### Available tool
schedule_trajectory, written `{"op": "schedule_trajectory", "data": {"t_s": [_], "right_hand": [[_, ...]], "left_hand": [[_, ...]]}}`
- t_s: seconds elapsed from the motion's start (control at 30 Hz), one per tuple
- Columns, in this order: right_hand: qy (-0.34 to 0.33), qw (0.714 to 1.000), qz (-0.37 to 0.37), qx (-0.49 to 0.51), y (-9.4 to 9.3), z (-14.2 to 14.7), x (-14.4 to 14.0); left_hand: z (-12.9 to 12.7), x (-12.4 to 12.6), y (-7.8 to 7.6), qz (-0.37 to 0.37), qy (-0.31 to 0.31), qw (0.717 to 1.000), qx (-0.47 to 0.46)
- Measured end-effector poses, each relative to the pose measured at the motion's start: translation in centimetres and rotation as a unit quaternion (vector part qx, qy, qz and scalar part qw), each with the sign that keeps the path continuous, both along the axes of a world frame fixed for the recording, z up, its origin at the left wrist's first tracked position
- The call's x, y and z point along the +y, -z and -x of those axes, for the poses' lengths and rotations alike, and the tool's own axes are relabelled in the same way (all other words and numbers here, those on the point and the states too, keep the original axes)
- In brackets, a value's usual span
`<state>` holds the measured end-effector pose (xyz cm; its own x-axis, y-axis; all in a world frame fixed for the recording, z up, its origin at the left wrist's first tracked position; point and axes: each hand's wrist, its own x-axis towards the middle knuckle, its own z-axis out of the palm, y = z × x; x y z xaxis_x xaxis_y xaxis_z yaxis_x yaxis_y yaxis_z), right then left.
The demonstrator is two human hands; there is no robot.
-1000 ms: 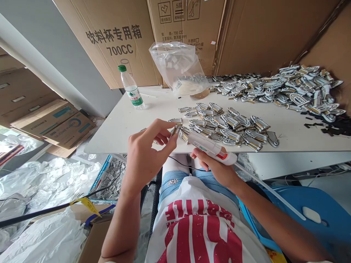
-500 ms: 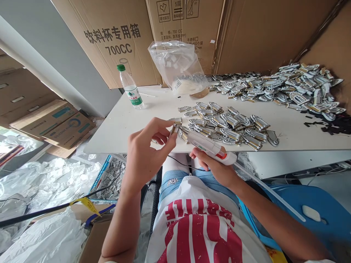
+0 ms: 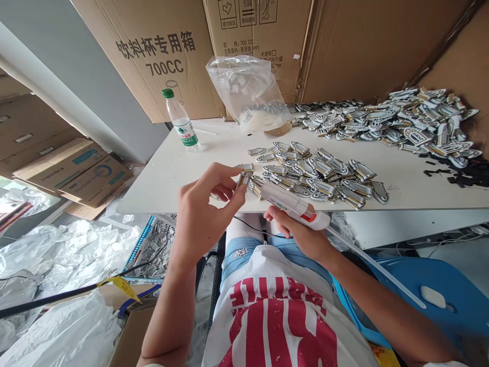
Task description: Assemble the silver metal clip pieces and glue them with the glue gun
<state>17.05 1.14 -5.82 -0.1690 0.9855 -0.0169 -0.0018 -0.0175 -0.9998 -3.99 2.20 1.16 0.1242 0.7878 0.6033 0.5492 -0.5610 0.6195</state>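
We hold a small metal-edged piece (image 3: 242,179) pinched between thumb and fingertips of our left hand (image 3: 202,214), just above the near edge of the white table (image 3: 171,173). Our right hand (image 3: 301,235) is wrapped around the grip of a white glue gun (image 3: 292,205), whose nozzle points toward ten o'clock and meets the piece. The two hands sit close together, with the gun bridging them.

At one o'clock from the piece, touching the gun's barrel, lies a heap of similar pieces (image 3: 317,176), crowding the gun's far side. A much larger pile (image 3: 397,122) sprawls at two o'clock against the cardboard wall (image 3: 367,46). Black scraps (image 3: 462,176) lie at three o'clock near the table's right edge.

At twelve o'clock stands an open clear plastic bag (image 3: 248,92) holding small pale bits and a whitish mass; what they are we cannot tell. At eleven o'clock a water bottle (image 3: 179,122) with a green cap stands tilted in our view, its fill level unclear. Below the table at eight o'clock, a blue-rimmed crate (image 3: 143,244) holds more of the pieces. A glue stick (image 3: 376,270) trails from the gun's back toward four o'clock.
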Motion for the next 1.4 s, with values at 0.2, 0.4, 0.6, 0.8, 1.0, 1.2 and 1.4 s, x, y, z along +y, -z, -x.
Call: {"op": "schedule_trajectory", "data": {"t_s": [0.2, 0.4, 0.6, 0.8, 1.0, 1.2, 1.4], "right_hand": [[-0.016, 1.0, -0.001, 0.007, 0.15, -0.09, 0.02], [-0.028, 1.0, -0.006, 0.006, 0.13, -0.15, 0.04], [-0.021, 1.0, -0.011, 0.007, 0.7, -0.09, 0.03], [-0.022, 1.0, -0.018, -0.001, 0.8, -0.01, 0.0], [-0.031, 0.999, 0.002, -0.022, 0.23, -0.03, -0.3], [-0.034, 0.999, -0.009, -0.035, 0.4, -0.04, -0.3], [-0.041, 0.999, -0.011, -0.032, 0.26, -0.17, -0.15]], "left_hand": [[0.03, 0.02, 0.11, -0.004, -0.001, 1.0, -0.005], [0.1, 0.0, 0.14, -0.011, -0.002, 1.0, -0.002], [0.09, 0.06, 0.15, -0.008, -0.001, 1.0, -0.009], [0.13, 0.14, 0.29, -0.001, 0.0, 1.0, -0.021], [0.13, 0.21, 0.36, 0.007, -0.001, 0.999, -0.032], [0.14, 0.21, 0.28, 0.018, -0.007, 0.999, -0.043], [0.45, 0.75, 0.28, 0.047, -0.021, 0.996, -0.076]]}}
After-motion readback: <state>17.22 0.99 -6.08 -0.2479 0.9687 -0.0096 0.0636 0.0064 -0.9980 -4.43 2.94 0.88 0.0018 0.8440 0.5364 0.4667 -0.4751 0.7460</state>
